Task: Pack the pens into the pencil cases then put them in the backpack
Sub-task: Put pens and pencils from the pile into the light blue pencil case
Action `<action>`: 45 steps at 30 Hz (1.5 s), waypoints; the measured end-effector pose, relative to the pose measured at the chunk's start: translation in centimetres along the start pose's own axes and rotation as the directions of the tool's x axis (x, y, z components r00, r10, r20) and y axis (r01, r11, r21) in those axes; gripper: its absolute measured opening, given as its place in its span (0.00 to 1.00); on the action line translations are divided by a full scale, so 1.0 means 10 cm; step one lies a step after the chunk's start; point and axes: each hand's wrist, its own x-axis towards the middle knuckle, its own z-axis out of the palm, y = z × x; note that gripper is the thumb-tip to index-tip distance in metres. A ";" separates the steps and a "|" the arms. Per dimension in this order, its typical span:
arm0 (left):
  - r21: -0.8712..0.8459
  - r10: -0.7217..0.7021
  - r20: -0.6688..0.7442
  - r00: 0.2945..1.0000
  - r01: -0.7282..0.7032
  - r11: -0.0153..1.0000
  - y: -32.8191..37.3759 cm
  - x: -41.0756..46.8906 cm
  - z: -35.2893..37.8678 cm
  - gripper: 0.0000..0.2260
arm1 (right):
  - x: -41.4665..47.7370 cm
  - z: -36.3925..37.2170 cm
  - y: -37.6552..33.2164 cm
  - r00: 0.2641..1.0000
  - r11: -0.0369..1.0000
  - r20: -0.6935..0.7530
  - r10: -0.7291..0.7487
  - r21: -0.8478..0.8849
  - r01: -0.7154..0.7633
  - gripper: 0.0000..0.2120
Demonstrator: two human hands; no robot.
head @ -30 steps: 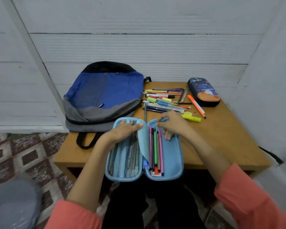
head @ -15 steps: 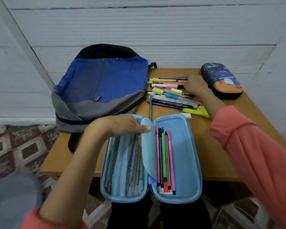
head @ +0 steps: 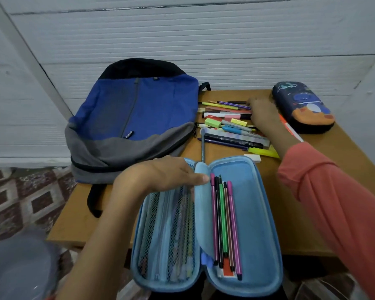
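Right hand (head: 262, 113) now sits over the loose pens (head: 230, 126), away from the open pencil case (head: 258, 213), grip unreadable; flat left hand (head: 160, 176) pins its flap (head: 200, 191), so probably fetching the next pen.

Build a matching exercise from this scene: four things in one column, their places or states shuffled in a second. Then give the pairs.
Things
1. backpack
2. light blue pencil case
3. dark blue pencil case
4. white eraser

Places or states
A. closed, at the far right of the table
B. lying flat at the table's left end
C. open at the near edge, left hand on its middle flap
D. between the open case and the loose pens

Pairs: 1-B, 2-C, 3-A, 4-D
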 end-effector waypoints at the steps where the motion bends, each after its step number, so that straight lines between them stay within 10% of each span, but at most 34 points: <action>1: -0.002 0.006 0.004 1.000 -0.006 1.000 0.01 -0.01 0.00 0.25 | -0.03 -0.01 -0.01 1.000 1.000 -0.014 -0.002 0.022 0.002 0.14; 6: -0.032 0.029 -0.003 1.000 -0.029 0.999 -0.02 -0.03 0.00 0.31 | -0.20 -0.18 -0.02 0.981 0.878 -0.121 0.149 0.472 -0.075 0.11; 13: -0.091 0.002 0.000 1.000 -0.002 0.996 -0.04 -0.05 0.03 0.31 | -0.68 -0.92 -0.16 0.969 0.112 -0.057 0.242 0.993 0.030 0.15; 16: -0.113 0.010 0.022 1.000 -0.008 0.994 -0.07 -0.04 0.03 0.27 | -0.96 -1.20 -0.24 0.988 0.005 -0.007 0.153 1.000 0.007 0.13; 21: -0.114 0.024 0.034 0.999 -0.020 0.993 -0.04 -0.07 0.02 0.27 | -1.53 -1.24 -0.38 0.950 0.285 0.272 -0.155 0.933 -0.220 0.19; 27: -0.141 0.032 0.037 0.999 -0.026 0.990 -0.04 -0.08 0.03 0.25 | -1.88 -0.95 -0.54 0.892 0.624 0.426 -0.149 0.741 -0.250 0.14; 45: -0.192 0.059 0.042 0.997 -0.050 0.980 -0.12 0.00 0.06 0.24 | -2.02 -0.84 -0.56 0.849 0.709 0.488 -0.204 0.671 -0.216 0.11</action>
